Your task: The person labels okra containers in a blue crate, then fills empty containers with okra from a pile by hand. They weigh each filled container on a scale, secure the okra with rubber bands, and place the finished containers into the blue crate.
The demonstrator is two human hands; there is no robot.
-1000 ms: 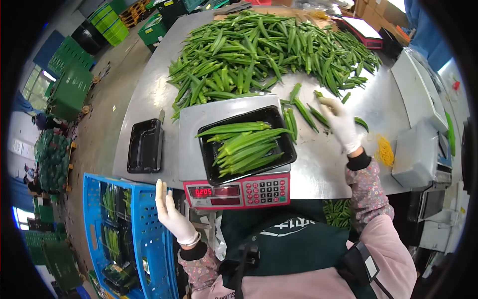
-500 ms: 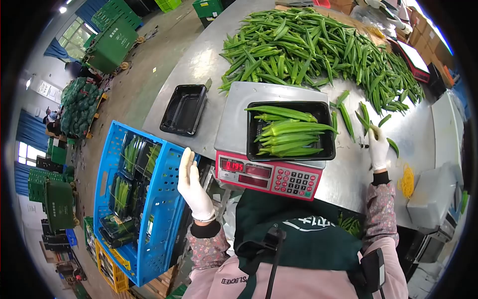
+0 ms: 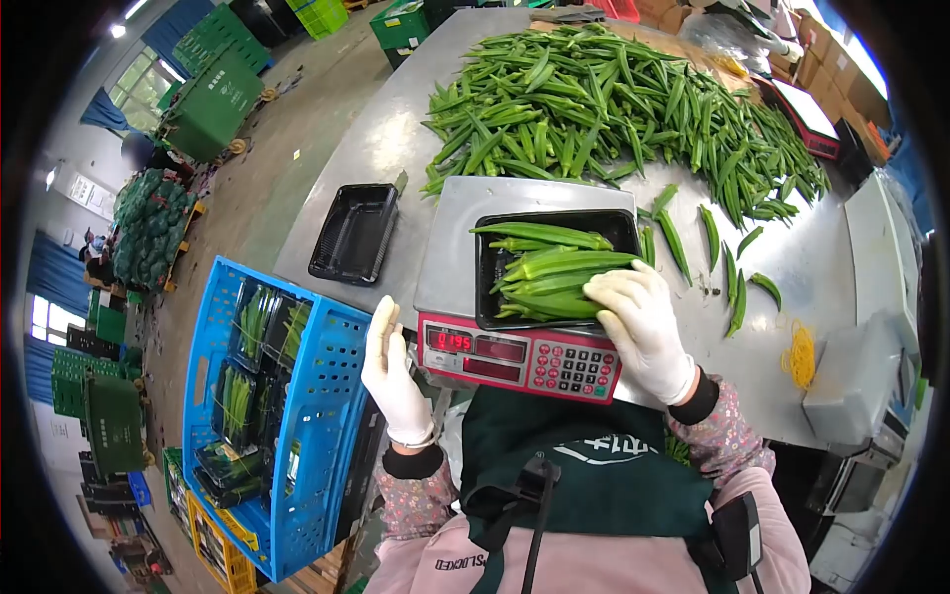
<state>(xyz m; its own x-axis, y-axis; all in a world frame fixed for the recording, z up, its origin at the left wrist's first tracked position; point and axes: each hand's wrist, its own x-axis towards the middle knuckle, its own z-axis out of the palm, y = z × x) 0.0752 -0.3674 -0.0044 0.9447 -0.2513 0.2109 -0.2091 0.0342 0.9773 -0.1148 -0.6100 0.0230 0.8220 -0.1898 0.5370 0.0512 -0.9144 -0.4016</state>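
on a scale (image 3: 520, 358), slender green okra (image 3: 554, 265) in black tray (image 3: 620, 234), right hand (image 3: 641, 325) touching them, grip unclear, left hand (image 3: 397, 384) wide

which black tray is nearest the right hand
The black tray on the scale: the right hand is at its okra; the other tray, beside the scale, and packs in the crate lie farther away.

Bright, glare on metal table (image 3: 737, 361)
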